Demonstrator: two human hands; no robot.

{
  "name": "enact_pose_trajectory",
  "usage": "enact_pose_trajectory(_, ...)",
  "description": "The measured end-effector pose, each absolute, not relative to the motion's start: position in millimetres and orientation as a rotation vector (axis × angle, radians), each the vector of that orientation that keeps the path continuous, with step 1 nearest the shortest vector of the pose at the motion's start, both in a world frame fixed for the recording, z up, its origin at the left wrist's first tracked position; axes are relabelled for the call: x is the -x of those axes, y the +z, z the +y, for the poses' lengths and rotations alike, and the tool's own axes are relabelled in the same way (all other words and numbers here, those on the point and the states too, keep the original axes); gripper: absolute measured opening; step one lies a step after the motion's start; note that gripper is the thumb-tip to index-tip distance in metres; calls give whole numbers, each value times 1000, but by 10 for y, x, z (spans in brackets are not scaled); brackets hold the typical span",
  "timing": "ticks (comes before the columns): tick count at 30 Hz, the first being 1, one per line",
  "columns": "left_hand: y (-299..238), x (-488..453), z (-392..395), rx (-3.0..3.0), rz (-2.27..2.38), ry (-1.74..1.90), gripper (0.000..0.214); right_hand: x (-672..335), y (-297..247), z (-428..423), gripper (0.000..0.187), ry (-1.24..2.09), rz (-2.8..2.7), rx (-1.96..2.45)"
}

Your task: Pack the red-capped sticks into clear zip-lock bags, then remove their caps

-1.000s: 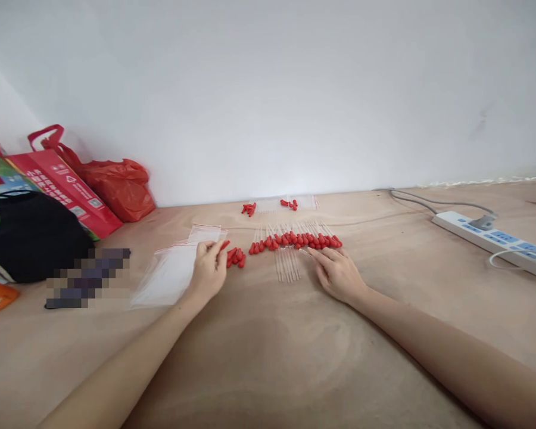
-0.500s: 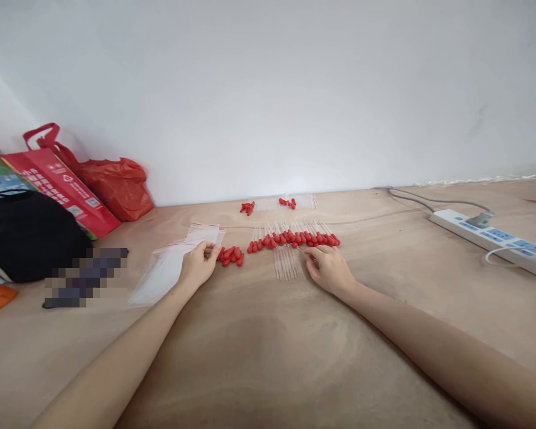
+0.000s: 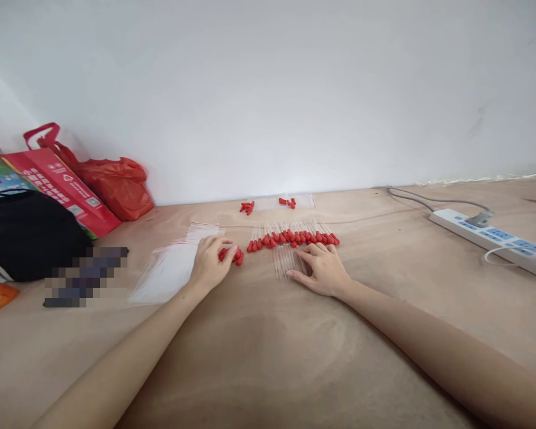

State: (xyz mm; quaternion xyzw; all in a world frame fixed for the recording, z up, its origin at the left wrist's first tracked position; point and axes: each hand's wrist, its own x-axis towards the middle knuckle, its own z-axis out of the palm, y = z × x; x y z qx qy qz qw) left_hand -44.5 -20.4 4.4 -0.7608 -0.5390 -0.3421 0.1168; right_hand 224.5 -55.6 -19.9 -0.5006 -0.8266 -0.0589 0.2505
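Observation:
My left hand (image 3: 211, 262) is over a small heap of loose red rubber bulbs (image 3: 239, 258), its fingers apart and partly covering them. Nothing shows gripped in it. My right hand (image 3: 323, 269) lies low with thumb and fingers spread, its fingertips at the right side of thin clear glass dropper tubes (image 3: 281, 262). These tubes lie side by side, bare of bulbs. Just behind them runs a row of droppers (image 3: 272, 240), glass tubes with red bulbs on their near ends and tips pointing to the wall.
Clear zip bags (image 3: 167, 271) lie left of my left hand. Near the wall is another bag (image 3: 268, 202) with red bulbs (image 3: 247, 208) beside it. At left stand a red shopping bag (image 3: 65, 185) and a black bag (image 3: 36, 238). A white power strip (image 3: 491, 235) lies at right.
My left hand has moved right, over the loose bulbs, and its fingers have spread. My right hand has opened from a pinch, with the thumb now stretched toward the bare tubes.

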Motion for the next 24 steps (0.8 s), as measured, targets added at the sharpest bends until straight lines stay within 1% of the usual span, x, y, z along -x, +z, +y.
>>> enact_pose_trajectory(3, 96, 121, -202, 2432, -1436, -925, 17, -2261, -212, -553, 52, -157, -2238, 1343)
enact_pose_trajectory(6, 153, -245, -105, 2525, -1401, -850, 17, -2319, -230, -559, 44, -151, -2175, 1345)
enact_pose_trajectory(9, 185, -563, 47, 2582, -1399, -721, 22, -2419, -244, -572, 36, -142, -2089, 1357)
enact_pose_trajectory(14, 151, -862, 238, 2439, -1535, -592, 35, -2528, -242, -566, 33, -149, -1975, 1372)
enact_pose_trajectory(19, 127, -943, 274, 2356, -1598, -600, 24, -2504, -252, -548, 29, -159, -1984, 1354)
enact_pose_trajectory(24, 195, -761, 94, 2279, -1611, -741, 22, -2514, -285, -542, 26, -182, -1927, 1337)
